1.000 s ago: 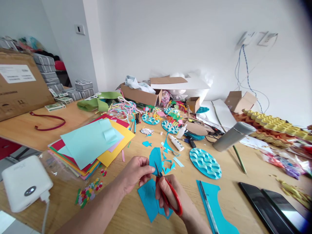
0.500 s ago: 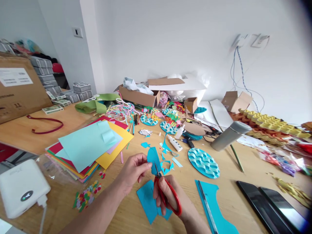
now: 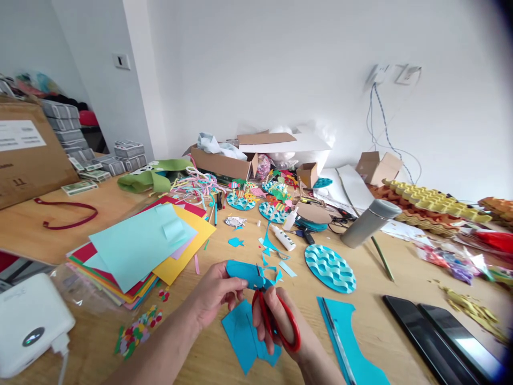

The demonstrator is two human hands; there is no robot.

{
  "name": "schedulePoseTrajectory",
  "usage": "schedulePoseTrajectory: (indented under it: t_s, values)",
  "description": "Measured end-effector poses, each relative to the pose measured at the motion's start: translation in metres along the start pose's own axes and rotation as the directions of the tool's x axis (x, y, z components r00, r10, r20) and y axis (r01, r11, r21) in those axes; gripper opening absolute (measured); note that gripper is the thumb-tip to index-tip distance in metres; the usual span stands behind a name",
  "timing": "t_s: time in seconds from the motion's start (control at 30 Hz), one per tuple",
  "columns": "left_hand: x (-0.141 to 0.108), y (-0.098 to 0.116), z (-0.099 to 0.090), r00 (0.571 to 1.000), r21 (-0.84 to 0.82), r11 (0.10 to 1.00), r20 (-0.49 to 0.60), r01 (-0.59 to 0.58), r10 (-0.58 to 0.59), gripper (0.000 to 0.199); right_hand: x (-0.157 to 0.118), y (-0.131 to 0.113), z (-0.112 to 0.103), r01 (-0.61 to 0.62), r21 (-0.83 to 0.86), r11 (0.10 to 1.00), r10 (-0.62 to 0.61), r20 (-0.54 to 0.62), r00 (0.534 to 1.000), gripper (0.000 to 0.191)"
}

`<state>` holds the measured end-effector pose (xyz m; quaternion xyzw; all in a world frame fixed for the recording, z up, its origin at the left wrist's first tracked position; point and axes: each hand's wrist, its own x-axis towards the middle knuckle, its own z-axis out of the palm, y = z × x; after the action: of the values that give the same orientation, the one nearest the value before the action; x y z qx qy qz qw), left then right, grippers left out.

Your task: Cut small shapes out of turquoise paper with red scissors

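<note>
My left hand (image 3: 214, 293) pinches a small blue paper piece (image 3: 244, 271) between thumb and fingers. Wrapped through the handles of red-handled scissors (image 3: 295, 332) is my right hand (image 3: 282, 315). The scissor blades meet the right end of the paper piece. Below the hands lie flat blue paper sheets (image 3: 242, 339) on the table. Just beyond them sit a cut blue paper fish (image 3: 236, 242) and several blue scraps (image 3: 279, 275). To the right is an oval blue board (image 3: 331, 269) with wavy pale strips.
A pen (image 3: 336, 337) rests on a larger blue sheet (image 3: 356, 342) at right, beside two dark phones (image 3: 420, 342). A grey tumbler (image 3: 371, 224) and glue bottle (image 3: 284, 238) stand or lie farther back. Left are stacked coloured papers (image 3: 132, 248) and a white power bank (image 3: 32, 323).
The blue paper piece has turned from upright to nearly level in my left hand. The scissors' handles have spread wider. The whole view has shifted slightly.
</note>
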<state>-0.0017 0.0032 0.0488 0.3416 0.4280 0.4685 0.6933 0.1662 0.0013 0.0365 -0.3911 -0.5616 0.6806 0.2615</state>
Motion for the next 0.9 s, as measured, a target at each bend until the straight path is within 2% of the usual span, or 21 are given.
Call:
schedulePoseTrajectory:
  t_s: [0.17,0.3,0.53,0.73,0.9]
  values:
    - [0.0017,0.0017,-0.0025,1.0,-0.03,1.0,-0.02,-0.009,0.008,0.025,-0.0017,-0.0033,0.0013,-0.006,-0.01,1.0,0.006,0.005,1.0,0.075]
    - [0.0023,0.001,-0.004,1.0,0.008,1.0,-0.005,0.007,-0.007,0.025,-0.0021,-0.0049,0.002,-0.013,-0.017,1.0,0.013,-0.008,1.0,0.075]
    - [0.0019,-0.0002,-0.0046,0.996,0.095,0.995,0.085,-0.018,0.01,0.024,-0.0019,-0.0049,0.0024,-0.019,-0.01,1.0,0.019,0.027,0.999,0.075]
    - [0.001,-0.0034,-0.0053,0.999,0.113,0.993,-0.039,0.041,-0.037,0.025,-0.0008,-0.0036,0.0028,-0.032,-0.014,0.999,0.033,0.047,0.998,0.076]
    - [0.0006,-0.0021,-0.0031,0.999,0.093,0.996,-0.031,0.019,-0.017,0.027,0.0007,0.0011,0.0018,-0.013,0.004,1.0,0.013,0.091,0.996,0.079]
